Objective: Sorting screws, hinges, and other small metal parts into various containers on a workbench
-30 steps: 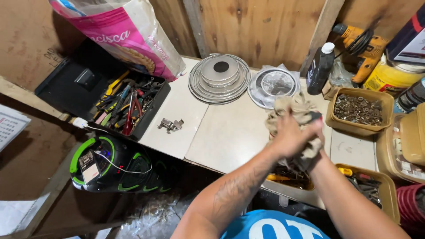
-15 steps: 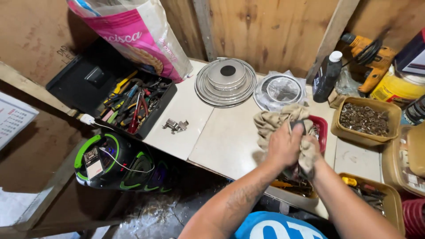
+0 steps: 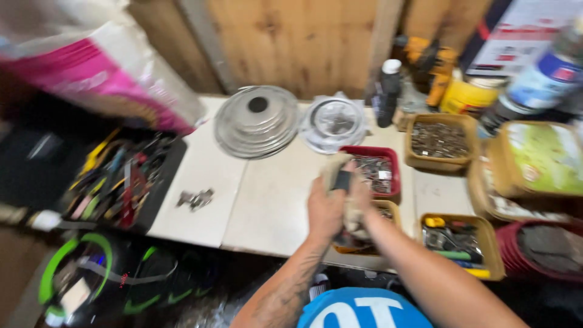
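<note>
Your left hand (image 3: 326,209) and right hand (image 3: 359,197) meet over the front edge of the worktop (image 3: 267,206), toward its right half. Both sets of fingers are closed around a crumpled beige rag (image 3: 351,212), which is bunched between the palms; a small dark object (image 3: 343,180) shows at the top of the bundle, held against the cloth, kind not determinable owing to blur. The rag hangs directly above a tan tray (image 3: 388,214) at the front edge, hiding most of it.

Just behind your hands sits a red tray (image 3: 392,159) holding small metal parts. To its right, toward the back edge, is a tan tray of screws (image 3: 438,141). At the front right corner stands another tan tray of mixed tools (image 3: 456,243).

At the back edge, centre, lie a stack of round metal lids (image 3: 258,120) and, just beside them, a bagged metal disc (image 3: 334,121). A dark bottle (image 3: 387,91) stands upright behind the red tray. A small metal fitting (image 3: 195,198) lies alone on the left half. An open black tool case (image 3: 124,182) adjoins the left edge.
</note>
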